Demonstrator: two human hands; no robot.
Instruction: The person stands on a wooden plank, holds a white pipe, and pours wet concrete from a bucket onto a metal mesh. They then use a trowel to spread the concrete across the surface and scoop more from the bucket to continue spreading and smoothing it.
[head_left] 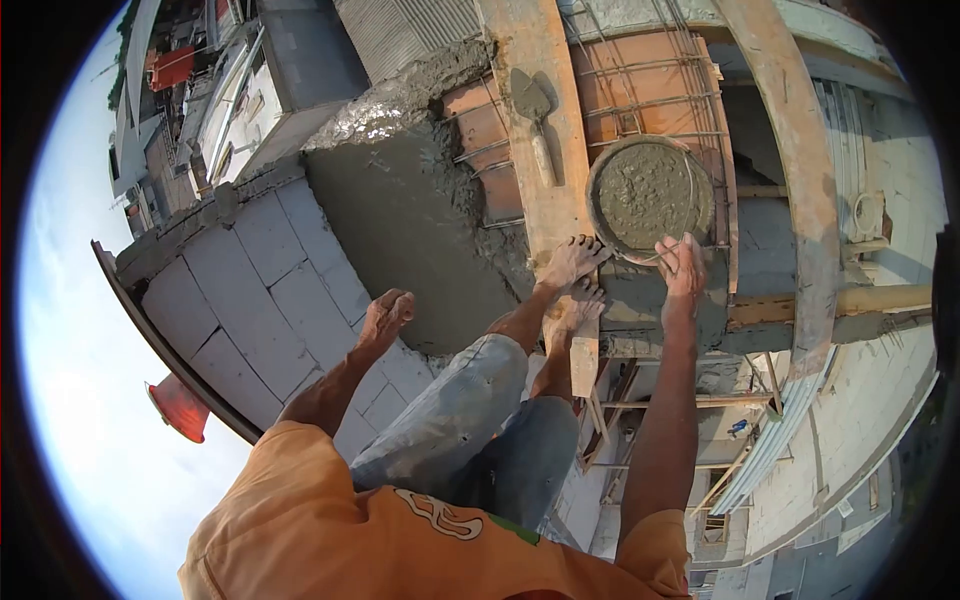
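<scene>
A round bucket filled with wet grey mortar stands beside the plank. My right hand is at its near rim, fingers closed round the thin wire handle. My left hand hangs in the air over the white block wall, left of my knee, its fingers curled with nothing visible in them. On the wooden plank lies a pointed trowel, its light handle toward me. Smooth wet concrete spreads between the block wall and the plank.
My bare feet rest on the plank's near end. Steel bars cross the orange formwork. Another long board runs along the right. Open drops with timber props show below, and a red object sits past the wall's edge.
</scene>
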